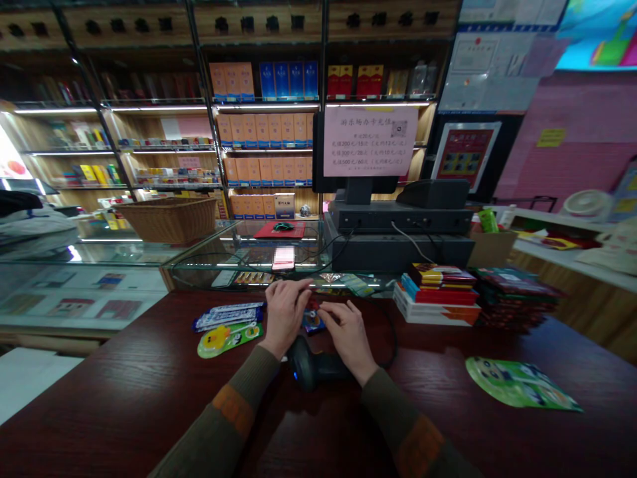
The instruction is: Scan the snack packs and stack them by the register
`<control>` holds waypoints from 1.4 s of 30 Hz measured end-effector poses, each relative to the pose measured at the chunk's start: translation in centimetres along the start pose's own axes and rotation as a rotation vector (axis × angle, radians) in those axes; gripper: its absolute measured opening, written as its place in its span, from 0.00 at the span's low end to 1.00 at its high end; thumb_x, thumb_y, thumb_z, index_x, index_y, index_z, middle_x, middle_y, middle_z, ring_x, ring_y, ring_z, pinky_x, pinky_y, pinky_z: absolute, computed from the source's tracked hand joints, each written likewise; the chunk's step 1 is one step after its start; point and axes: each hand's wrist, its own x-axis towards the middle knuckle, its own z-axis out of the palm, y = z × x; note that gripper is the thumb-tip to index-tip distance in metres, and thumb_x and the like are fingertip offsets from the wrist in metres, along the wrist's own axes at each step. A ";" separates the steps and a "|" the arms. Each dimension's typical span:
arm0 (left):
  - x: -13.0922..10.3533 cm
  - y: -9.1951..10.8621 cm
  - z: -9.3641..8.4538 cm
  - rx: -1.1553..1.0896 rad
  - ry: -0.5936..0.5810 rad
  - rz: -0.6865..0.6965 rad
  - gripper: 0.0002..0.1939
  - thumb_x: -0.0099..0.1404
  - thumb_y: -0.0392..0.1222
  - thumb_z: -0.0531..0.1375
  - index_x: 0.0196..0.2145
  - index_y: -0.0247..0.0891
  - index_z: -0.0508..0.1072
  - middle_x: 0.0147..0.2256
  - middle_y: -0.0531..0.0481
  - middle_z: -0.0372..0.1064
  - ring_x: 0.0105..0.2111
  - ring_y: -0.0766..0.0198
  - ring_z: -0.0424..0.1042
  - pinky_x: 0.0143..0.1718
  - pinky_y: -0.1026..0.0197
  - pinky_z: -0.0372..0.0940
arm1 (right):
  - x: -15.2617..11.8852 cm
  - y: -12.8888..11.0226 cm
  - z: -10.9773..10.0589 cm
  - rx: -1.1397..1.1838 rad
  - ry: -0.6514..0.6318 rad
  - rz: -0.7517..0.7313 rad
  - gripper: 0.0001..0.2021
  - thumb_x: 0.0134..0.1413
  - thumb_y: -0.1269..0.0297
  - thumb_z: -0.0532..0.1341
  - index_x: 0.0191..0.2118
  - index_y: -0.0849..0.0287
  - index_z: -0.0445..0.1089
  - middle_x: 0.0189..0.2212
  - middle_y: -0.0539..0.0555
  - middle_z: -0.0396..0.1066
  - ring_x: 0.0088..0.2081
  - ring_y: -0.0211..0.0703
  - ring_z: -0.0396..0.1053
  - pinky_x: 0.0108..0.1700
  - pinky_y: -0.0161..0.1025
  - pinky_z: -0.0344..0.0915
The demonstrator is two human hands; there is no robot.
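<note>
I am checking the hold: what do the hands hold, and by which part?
Both hands, left hand and right hand, pinch a small colourful packet between them by its upper edge; the exact finger contact cannot be told.

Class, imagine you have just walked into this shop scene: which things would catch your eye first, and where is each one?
At the centre, the left hand and right hand meet over a small colourful packet on the dark wooden counter, with a black barcode scanner lying just below them. Behind stands a till monitor carrying a pink notice, and beyond that are lit shelves of orange boxes.
</note>
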 end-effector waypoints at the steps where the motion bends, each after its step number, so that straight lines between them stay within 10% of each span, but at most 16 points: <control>1: 0.1 -0.2 -0.2 0.006 -0.003 0.018 0.16 0.75 0.46 0.49 0.53 0.46 0.72 0.47 0.50 0.76 0.50 0.61 0.70 0.64 0.51 0.49 | 0.1 0.2 -0.1 0.006 0.005 0.016 0.10 0.63 0.59 0.58 0.38 0.51 0.78 0.44 0.51 0.80 0.48 0.46 0.75 0.67 0.55 0.48; 12: -0.3 -4.9 -1.6 0.204 -0.055 0.228 0.29 0.69 0.54 0.58 0.64 0.45 0.62 0.62 0.45 0.66 0.62 0.52 0.61 0.70 0.39 0.35 | 1.2 4.3 -1.2 0.434 0.158 0.296 0.17 0.46 0.50 0.65 0.33 0.59 0.80 0.32 0.56 0.81 0.36 0.52 0.76 0.40 0.44 0.69; 20: -0.4 -5.4 -2.2 0.273 -0.160 0.324 0.37 0.61 0.63 0.63 0.64 0.49 0.64 0.62 0.46 0.66 0.64 0.46 0.59 0.70 0.33 0.30 | 1.4 4.8 -1.9 0.653 0.312 0.451 0.18 0.36 0.52 0.71 0.32 0.60 0.81 0.32 0.56 0.81 0.38 0.52 0.76 0.42 0.44 0.70; 32: -0.8 -5.0 -1.9 0.219 -0.093 0.414 0.20 0.69 0.42 0.60 0.58 0.52 0.71 0.56 0.53 0.73 0.61 0.51 0.64 0.70 0.32 0.32 | 1.3 5.1 -1.7 0.815 0.320 0.571 0.18 0.32 0.54 0.74 0.31 0.59 0.81 0.33 0.55 0.81 0.38 0.48 0.75 0.43 0.42 0.69; 42: -0.9 -5.1 -1.7 0.153 -0.058 0.362 0.16 0.68 0.39 0.59 0.52 0.50 0.75 0.47 0.52 0.79 0.56 0.55 0.70 0.70 0.32 0.33 | 1.0 3.6 -2.1 0.691 0.266 0.402 0.19 0.45 0.48 0.68 0.37 0.58 0.81 0.39 0.57 0.81 0.45 0.54 0.74 0.51 0.47 0.67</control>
